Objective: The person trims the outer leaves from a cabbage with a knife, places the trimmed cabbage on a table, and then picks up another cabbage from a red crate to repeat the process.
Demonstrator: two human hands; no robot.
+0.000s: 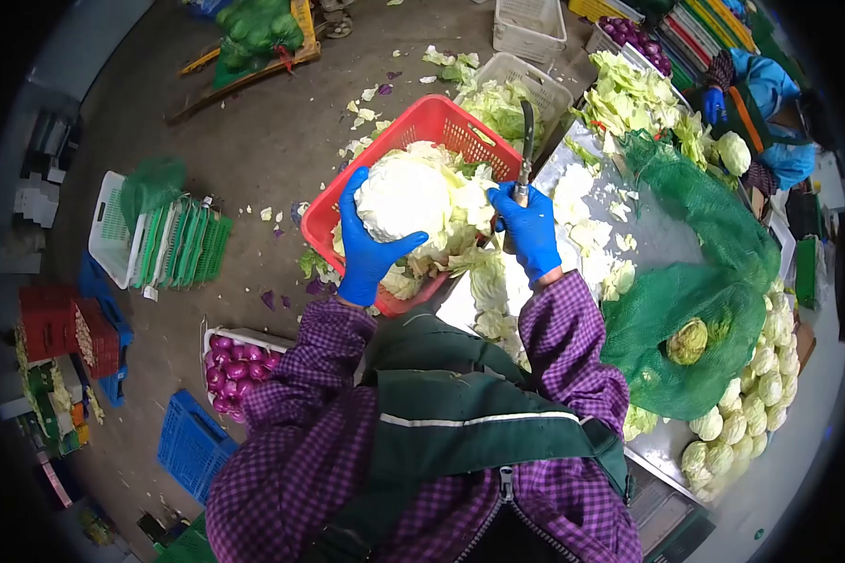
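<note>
My left hand [374, 246], in a blue glove, cups the side of a pale cabbage [404, 192], thumb and fingers spread around it. The cabbage is over a red plastic basket [333, 192] that holds loose cabbage leaves [460, 239]. To the right of the cabbage, my right hand [528, 230], also blue-gloved, is closed around a tool [524, 174] with a metallic section near the fingers and a dark, curved upper part. Its exact kind cannot be made out. Beside this hand, trimmed leaves [582, 230] lie on a metal table [662, 225].
Green netting [690, 319] and several cabbages [756, 403] cover the table's right side. A co-worker [770, 113] in blue is at the upper right. A crate of purple onions [239, 371], a blue crate [192, 446] and green crates [183, 244] stand left. Leaf scraps litter the floor.
</note>
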